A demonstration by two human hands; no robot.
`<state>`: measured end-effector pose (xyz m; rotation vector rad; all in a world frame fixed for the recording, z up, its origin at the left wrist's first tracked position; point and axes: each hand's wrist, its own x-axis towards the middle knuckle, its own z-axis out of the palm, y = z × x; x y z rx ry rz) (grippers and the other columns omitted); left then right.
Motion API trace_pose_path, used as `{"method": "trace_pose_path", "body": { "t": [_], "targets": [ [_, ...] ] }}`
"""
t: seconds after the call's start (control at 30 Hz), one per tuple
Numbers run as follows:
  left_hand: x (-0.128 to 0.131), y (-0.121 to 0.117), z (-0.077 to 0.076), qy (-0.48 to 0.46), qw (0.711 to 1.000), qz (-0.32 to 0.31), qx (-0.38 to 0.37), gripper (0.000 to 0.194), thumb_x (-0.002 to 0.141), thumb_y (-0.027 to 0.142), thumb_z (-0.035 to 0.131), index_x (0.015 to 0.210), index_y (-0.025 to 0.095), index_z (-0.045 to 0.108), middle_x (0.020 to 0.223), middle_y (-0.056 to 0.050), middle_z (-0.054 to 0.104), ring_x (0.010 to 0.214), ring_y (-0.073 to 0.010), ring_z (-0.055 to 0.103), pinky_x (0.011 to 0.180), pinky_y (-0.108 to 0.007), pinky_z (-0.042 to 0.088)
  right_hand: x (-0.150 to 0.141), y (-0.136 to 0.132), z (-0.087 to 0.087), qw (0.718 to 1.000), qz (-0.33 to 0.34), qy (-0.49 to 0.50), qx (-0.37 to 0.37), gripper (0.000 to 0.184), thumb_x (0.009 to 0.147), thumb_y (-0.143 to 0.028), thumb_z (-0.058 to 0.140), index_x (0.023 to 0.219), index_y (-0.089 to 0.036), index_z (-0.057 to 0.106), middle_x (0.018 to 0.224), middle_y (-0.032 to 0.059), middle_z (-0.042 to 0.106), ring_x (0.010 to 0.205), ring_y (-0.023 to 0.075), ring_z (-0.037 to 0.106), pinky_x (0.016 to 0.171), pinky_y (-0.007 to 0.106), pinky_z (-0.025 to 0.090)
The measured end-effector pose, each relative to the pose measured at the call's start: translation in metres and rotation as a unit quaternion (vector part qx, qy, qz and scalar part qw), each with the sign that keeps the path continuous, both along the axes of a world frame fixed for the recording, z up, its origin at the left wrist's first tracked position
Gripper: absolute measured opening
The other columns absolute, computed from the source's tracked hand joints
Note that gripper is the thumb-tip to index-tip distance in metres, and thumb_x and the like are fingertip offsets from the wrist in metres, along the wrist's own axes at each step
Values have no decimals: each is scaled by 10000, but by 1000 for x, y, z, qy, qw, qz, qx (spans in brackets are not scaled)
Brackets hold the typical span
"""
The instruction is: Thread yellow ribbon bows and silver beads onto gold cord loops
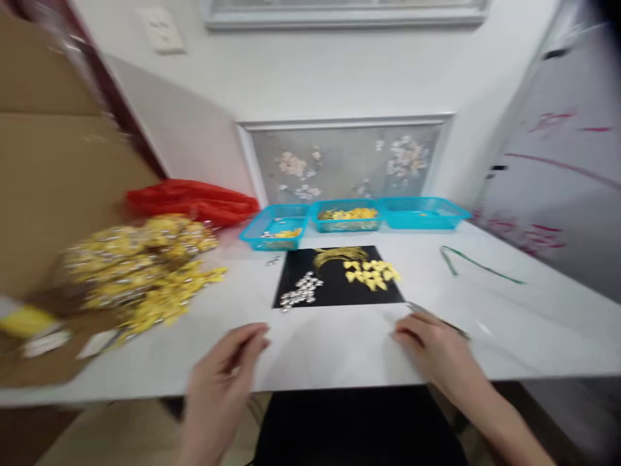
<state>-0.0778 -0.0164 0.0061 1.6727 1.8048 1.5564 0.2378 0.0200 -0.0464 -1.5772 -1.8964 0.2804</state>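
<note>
Where both hands [228, 369] rest, white tabletop [339, 349]

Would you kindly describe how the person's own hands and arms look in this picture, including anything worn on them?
Both hands are bare: no gloves, rings or watch show on the left hand or the right hand. The forearms are bare too, with no sleeve in view as far as the frame's edge. The picture is motion-blurred, so fine details such as nails cannot be made out.

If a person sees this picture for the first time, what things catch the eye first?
The black mat in the middle of the white table, carrying yellow bows and silver pieces. Behind it stand three blue trays; at the left lies a big yellow heap. The left hand and right hand rest at the near edge.
</note>
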Motion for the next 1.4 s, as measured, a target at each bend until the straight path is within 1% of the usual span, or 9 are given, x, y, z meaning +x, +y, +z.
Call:
{"method": "trace_pose_path", "body": {
  "t": [0.17, 0.3, 0.47, 0.67, 0.87, 1.03, 1.17, 1.27, 1.4],
  "targets": [
    [14, -13, -6, 28, 998, -52, -24, 184, 933, 311, 588, 917, 181, 717, 862, -37, 754, 719, -170, 726, 658, -289, 596, 8, -2, -32, 999, 17, -26, 37, 331, 905, -432, 431, 753, -245, 658, 849, 80, 690, 804, 321, 667, 648, 415, 456],
    [20, -14, -3, 46, 994, -88, -44, 184, 978, 306, 580, 978, 151, 681, 889, -27, 730, 735, -155, 705, 675, -334, 602, 7, -2, -43, 996, 37, -27, 74, 261, 897, -381, 446, 778, -234, 626, 797, 89, 654, 774, 319, 621, 711, 449, 432],
    [43, 22, -2, 106, 973, -196, -66, 168, 964, 305, 605, 1001, 163, 686, 996, -47, 725, 872, -191, 698, 789, -401, 585, 0, 3, -22, 997, 25, 34, 68, 206, 873, -304, 457, 722, -223, 572, 745, 108, 629, 727, 302, 591, 668, 418, 430],
    [102, 85, 2, 254, 882, -388, -80, 190, 951, 305, 622, 1077, 176, 679, 1120, -71, 706, 982, -224, 681, 872, -456, 559, 8, 12, -3, 997, 6, 69, 40, 179, 924, -209, 416, 863, -214, 584, 842, 51, 667, 791, 219, 635, 731, 336, 498],
    [138, 108, -5, 334, 833, -422, -126, 271, 943, 324, 632, 1168, 174, 645, 1163, -82, 683, 958, -226, 681, 821, -441, 577, 16, 7, 5, 985, 18, 170, 21, 170, 906, -213, 450, 892, -203, 619, 868, 52, 696, 778, 212, 634, 730, 332, 499],
    [143, 115, -9, 297, 849, -410, -152, 273, 947, 331, 626, 1167, 172, 643, 1149, -79, 685, 942, -221, 682, 809, -433, 578, 19, 5, 9, 965, 20, 262, 10, 173, 908, -263, 491, 873, -203, 649, 854, 49, 694, 770, 209, 623, 699, 319, 480],
    [142, 112, -6, 212, 884, -385, -160, 228, 957, 361, 604, 1045, 157, 657, 962, -37, 692, 773, -172, 666, 701, -364, 567, 18, 2, 9, 936, -9, 352, 8, 187, 924, -315, 505, 911, -189, 642, 797, 49, 662, 721, 196, 599, 645, 304, 480],
    [142, 107, 1, 129, 902, -382, -154, 254, 970, 392, 555, 846, 175, 600, 730, 30, 577, 617, -132, 560, 581, -289, 478, 8, 3, 12, 915, -5, 405, 4, 155, 873, -292, 579, 941, -186, 670, 816, 49, 651, 751, 195, 594, 648, 296, 493],
    [143, 92, 16, 28, 898, -406, -166, 337, 956, 479, 481, 743, 218, 479, 641, 65, 443, 532, -110, 387, 490, -243, 320, -16, 8, 25, 874, 51, 483, -24, 238, 814, -323, 646, 999, -182, 695, 801, 32, 649, 678, 167, 589, 561, 267, 506]
  ]
}}
